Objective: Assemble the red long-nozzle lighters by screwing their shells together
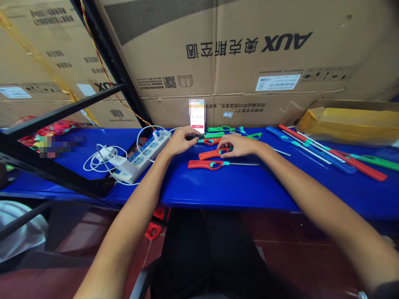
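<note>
My left hand [183, 140] is closed round a dark, slim object [195, 136] whose kind I cannot make out, below the lit phone [197, 116]. My right hand [238, 146] has its fingers closed on a red lighter [209, 154] with a green trigger. Nearer the table edge lies another red lighter [204, 165], its metal tube pointing right. Behind the hands, green lighters [220, 129] and a further red one [212, 141] lie close together, partly covered by my fingers.
A white power strip [143, 158] with chargers and cables sits left, beside a black metal frame [102, 50]. Long red, blue and green lighters [358, 164] lie right, before a yellow-taped box [349, 124]. Large cartons stand behind the blue table [187, 191].
</note>
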Tool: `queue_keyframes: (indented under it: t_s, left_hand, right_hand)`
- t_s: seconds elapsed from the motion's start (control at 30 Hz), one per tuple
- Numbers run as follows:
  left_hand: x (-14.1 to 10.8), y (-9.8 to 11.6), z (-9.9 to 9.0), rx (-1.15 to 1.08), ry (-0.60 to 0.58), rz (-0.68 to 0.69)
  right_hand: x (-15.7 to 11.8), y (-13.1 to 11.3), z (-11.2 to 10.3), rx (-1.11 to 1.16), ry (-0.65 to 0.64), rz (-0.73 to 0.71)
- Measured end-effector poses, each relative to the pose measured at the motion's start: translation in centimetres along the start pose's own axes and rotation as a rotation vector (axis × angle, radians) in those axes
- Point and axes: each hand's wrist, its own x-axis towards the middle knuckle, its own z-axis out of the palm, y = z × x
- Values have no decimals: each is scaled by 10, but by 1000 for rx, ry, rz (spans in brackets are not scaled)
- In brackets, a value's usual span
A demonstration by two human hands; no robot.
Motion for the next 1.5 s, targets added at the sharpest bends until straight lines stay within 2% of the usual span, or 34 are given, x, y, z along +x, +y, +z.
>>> queue_keyframes:
  t_s: [0.13,0.27,0.37,0.5,0.6,0.73,0.83,0.93,1.07,1.27,1.5]
  left_hand:
    - [2,-2,7,-176,68,-52]
    - [6,-3,14,-473,223,-121]
    - [7,-3,17,-583,291,-130]
    - [9,-2,18,-549,402,-128]
    - [11,3,14,-406,479,-135]
    - [11,22,6,-56,426,-75]
    - [9,34,5,79,361,-65]
    - [7,38,10,67,325,-84]
    - [7,39,16,48,336,-66]
    - [9,44,14,82,271,-87]
    - [15,46,12,54,286,-24]
  right_hand:
    - [0,4,1,-24,27,17]
    - [1,11,1,-36,28,24]
    - [1,15,2,-37,32,21]
    - [2,15,3,-36,41,16]
    - [2,14,2,-51,44,11]
    - [2,16,2,-107,58,28]
    - [2,16,2,-104,64,44]
    - [1,15,2,-97,56,38]
    - [1,11,0,-112,45,46]
    - [0,6,-2,-102,39,53]
    - [1,4,-3,-120,34,49]
